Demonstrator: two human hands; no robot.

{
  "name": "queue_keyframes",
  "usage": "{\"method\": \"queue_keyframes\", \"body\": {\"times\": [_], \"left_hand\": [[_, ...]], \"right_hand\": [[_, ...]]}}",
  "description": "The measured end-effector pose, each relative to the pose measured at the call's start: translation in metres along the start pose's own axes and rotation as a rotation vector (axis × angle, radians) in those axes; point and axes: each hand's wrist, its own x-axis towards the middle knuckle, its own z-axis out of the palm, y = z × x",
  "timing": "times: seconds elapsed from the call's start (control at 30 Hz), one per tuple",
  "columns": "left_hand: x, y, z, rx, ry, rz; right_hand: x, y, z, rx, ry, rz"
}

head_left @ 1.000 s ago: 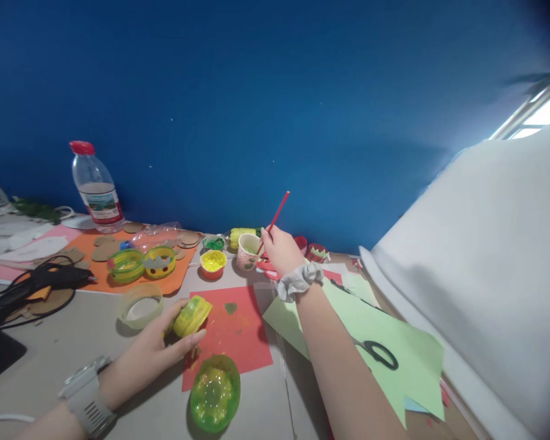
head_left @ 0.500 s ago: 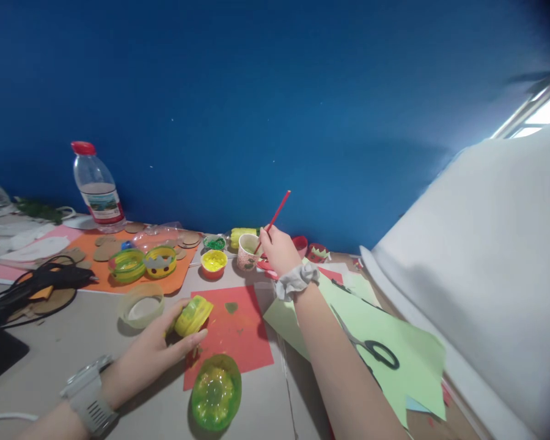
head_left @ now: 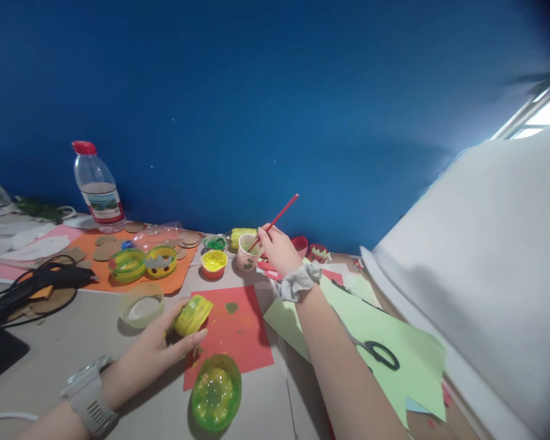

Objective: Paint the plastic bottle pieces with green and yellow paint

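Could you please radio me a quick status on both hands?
Left hand holding yellow-green piece. Right hand gripping red stick, lower end in paper cup. Nothing seen blocking cup's mouth.

smooth paper cup [head_left: 245, 261], glossy dish [head_left: 216, 394]

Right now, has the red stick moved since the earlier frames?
Yes: judged against the paper cup, the red stick now leans further right, its top end slightly lower.

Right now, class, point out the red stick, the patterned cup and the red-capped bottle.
Red stick [head_left: 282, 212]: head view, on the upper part of its shaft.
Patterned cup [head_left: 246, 259]: head view, on its outer wall.
Red-capped bottle [head_left: 101, 200]: head view, on its label.
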Motion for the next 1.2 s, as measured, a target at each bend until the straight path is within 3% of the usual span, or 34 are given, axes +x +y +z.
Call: {"method": "queue_keyframes", "body": {"times": [0.27, 0.7, 0.9, 1.2], "left_hand": [[0.000, 0.005, 0.001, -0.031, -0.096, -0.033], [0.001, -0.001, 0.001, 0.044, -0.007, -0.086], [0.000, 0.002, 0.002, -0.005, -0.101, -0.117], [0.000, -0.006, 0.004, -0.046, -0.121, -0.103]], "right_hand": [[-0.003, -0.008, -0.001, -0.024, 0.013, 0.018], [-0.003, -0.008, -0.006, -0.036, 0.033, 0.072], [-0.003, -0.007, -0.007, -0.067, 0.007, 0.061], [-0.004, -0.011, -0.010, -0.154, 0.001, 0.098]]}}
